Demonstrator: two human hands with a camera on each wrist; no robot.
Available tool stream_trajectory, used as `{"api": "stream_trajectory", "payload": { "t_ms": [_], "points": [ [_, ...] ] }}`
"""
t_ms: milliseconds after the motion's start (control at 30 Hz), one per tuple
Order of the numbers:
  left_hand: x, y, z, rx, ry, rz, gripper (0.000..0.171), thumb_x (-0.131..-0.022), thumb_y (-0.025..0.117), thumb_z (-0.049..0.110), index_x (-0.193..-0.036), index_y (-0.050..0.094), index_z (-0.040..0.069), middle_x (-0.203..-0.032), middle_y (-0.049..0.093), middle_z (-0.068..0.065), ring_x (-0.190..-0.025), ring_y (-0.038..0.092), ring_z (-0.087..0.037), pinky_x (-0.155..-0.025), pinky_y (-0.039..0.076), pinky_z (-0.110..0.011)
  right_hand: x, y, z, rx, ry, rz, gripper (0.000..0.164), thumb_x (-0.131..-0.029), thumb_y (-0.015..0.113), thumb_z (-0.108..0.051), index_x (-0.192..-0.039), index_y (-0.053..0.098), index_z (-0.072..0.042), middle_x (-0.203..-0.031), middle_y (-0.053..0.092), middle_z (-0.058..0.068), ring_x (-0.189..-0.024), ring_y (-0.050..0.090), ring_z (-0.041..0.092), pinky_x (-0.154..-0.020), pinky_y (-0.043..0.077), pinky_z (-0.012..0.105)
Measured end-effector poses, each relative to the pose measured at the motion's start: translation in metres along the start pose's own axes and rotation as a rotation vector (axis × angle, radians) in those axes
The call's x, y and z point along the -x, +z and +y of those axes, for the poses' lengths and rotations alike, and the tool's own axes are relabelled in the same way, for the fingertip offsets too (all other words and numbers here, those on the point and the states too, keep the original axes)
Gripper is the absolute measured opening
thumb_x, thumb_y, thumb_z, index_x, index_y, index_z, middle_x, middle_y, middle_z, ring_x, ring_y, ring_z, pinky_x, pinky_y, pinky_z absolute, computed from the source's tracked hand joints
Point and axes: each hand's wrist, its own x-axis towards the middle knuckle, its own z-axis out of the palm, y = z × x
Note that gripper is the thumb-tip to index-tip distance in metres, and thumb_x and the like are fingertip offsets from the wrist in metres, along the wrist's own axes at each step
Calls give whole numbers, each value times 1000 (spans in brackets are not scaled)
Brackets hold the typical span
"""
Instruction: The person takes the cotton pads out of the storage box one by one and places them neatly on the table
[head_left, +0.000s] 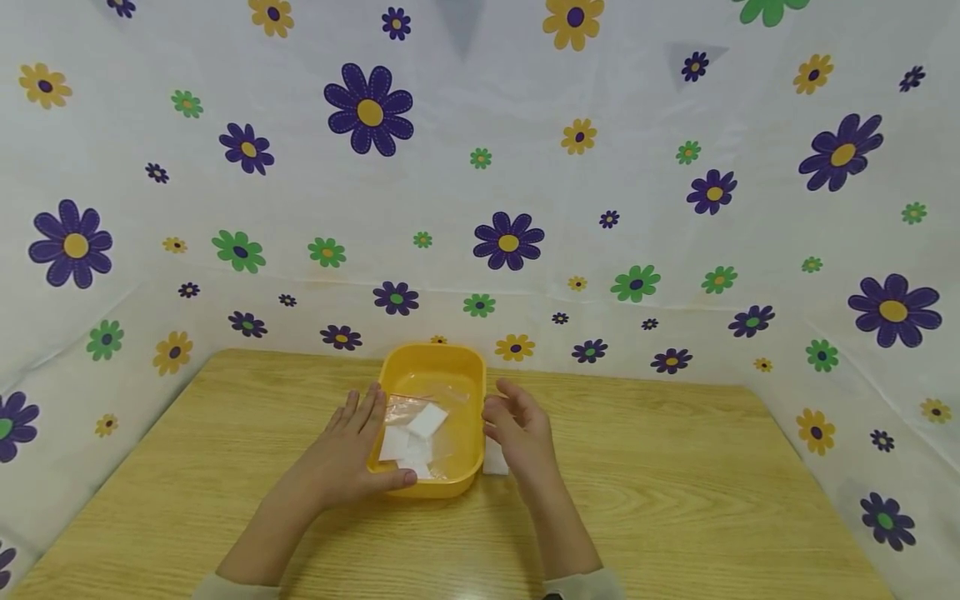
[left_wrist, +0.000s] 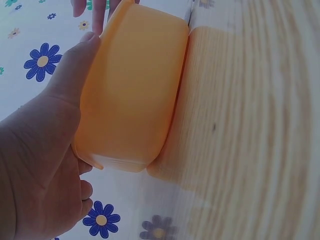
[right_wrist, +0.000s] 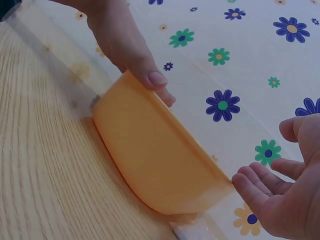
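A yellow plastic tub (head_left: 471, 477) sits on the wooden table, seen from its outer wall in both wrist views. Inside it lie several white square pieces (head_left: 427, 421) and clear plastic film (head_left: 448, 392). Against the tub's left side rests my left hand (head_left: 347, 454), its fingers extended along the rim and its thumb across the near edge. My right hand (head_left: 521, 429) is by the right rim with loosely bent fingers; the right wrist view shows nothing held in it. Under that hand, a white flat piece (head_left: 495, 460) lies on the table beside the tub, partly hidden.
The wood-grain table (head_left: 675, 500) extends to both sides of the tub. A white sheet with printed flowers (head_left: 450, 192) encloses the table at the back and sides, close behind the tub's far end.
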Motion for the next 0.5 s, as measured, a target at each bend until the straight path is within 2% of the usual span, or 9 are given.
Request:
{"api": "stream_trajectory", "payload": {
  "t_ms": [267,500],
  "points": [
    [0,0,-1,1,-5,2,125,-77,57,83,-159,11,0,-167,1,-17,-152,2,-44,-122,12,-57,5,7,-4,-11,11,-53,49,-101,59,-28,-144,49,-8,-125,61,13,-115,61,30,-100,53,38],
    [2,-2,2,12,5,2,124,-79,58,81,-159,10,-1,-167,1,-17,-152,1,-45,-122,11,-57,7,13,-7,-142,86,-149,53,-101,58,-28,-148,44,-6,-143,51,18,-123,58,29,-105,49,39]
  ]
}}
